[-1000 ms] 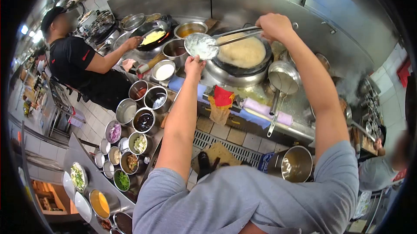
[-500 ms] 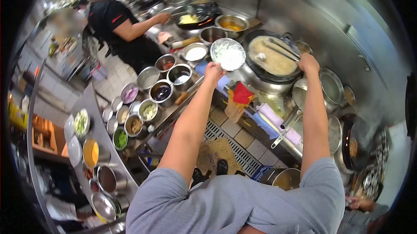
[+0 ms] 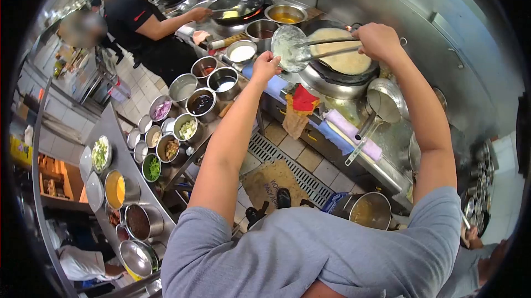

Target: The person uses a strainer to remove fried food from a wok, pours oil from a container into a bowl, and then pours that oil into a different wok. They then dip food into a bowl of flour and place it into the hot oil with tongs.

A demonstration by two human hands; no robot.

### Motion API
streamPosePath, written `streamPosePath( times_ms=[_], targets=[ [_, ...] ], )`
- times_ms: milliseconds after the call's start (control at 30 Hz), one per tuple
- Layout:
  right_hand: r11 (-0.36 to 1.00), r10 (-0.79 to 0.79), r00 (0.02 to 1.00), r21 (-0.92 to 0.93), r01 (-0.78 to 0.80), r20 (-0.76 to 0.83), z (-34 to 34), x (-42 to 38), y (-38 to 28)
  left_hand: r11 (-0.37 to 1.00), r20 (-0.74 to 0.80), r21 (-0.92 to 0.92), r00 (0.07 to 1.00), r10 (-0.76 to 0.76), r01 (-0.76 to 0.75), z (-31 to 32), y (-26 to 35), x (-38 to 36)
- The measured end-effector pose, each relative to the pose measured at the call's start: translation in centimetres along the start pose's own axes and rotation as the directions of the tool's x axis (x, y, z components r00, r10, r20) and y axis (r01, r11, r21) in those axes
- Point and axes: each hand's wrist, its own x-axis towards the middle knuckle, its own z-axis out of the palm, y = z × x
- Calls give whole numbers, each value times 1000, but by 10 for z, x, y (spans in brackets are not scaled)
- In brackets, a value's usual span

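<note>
My left hand [image 3: 267,67] grips the near rim of a metal bowl [image 3: 287,38], tilted at the wok's left edge. A white, wet coating smears its inside. Closed round a pair of long metal tongs [image 3: 337,52], my right hand [image 3: 379,42] is above the wok's far right side. The tongs' two arms are spread, and their tips reach the bowl's inside. Beneath them, the wok [image 3: 371,79] holds pale, cloudy liquid [image 3: 348,61].
Several metal pots of ingredients, such as a pot of dark sauce [image 3: 202,104], stand left. A ladle [image 3: 369,122] and a strainer [image 3: 390,90] lie right of the wok. Cloths [image 3: 354,132] line the stove's front. A co-worker [image 3: 146,27] tends another wok [image 3: 238,10].
The tongs have moved from the wok's liquid to the bowl, and their arms have spread. The bowl has tipped toward the wok and shows less white inside.
</note>
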Motion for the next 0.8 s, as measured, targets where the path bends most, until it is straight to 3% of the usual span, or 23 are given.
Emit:
streamPosePath(
  times_ms=[67,133,200,267,400,467,533,567,600,667,700,733,767,800],
  targets=[
    [999,52,998,-9,-51,37,0,-9,9,997,2,-70,1000,-30,30,14,3,-1],
    [976,177,984,129,-174,-12,-4,-21,23,960,-74,-268,992,-106,83,25,2,5],
    [952,239,971,200,-233,-5,11,-25,43,937,-20,-325,989,-146,131,29,0,11],
    [888,346,937,306,-344,49,24,-31,55,880,-69,-452,978,-197,146,33,-3,16],
    [849,390,911,332,-412,132,92,-17,77,850,-161,-486,936,-314,202,29,-7,12],
    [794,466,830,269,-545,305,115,-14,82,845,-165,-494,933,-321,203,15,-9,2],
    [760,470,827,336,-557,308,133,-26,86,839,-185,-511,929,-319,186,-9,-5,-14],
    [741,540,840,446,-502,49,157,-35,85,860,-196,-487,940,-280,154,-23,-6,-31],
    [734,588,780,544,-406,-212,173,-38,81,879,-215,-463,948,-234,112,-37,-5,-48],
    [493,624,776,818,-298,-94,187,-45,44,872,-239,-486,951,-198,59,-66,-12,-98],
    [-116,567,789,971,-208,237,185,-48,9,911,-231,-403,955,-189,82,-88,-33,-124],
    [-350,504,824,933,-80,259,196,-47,-27,870,-340,-484,896,-287,95,-101,-38,-161],
    [-511,365,855,847,-147,369,191,-47,-62,874,-385,-459,849,-360,162,-113,-37,-205],
    [-638,280,888,762,-112,365,183,-52,-108,866,-398,-463,828,-394,190,-134,-53,-247]
  ],
)
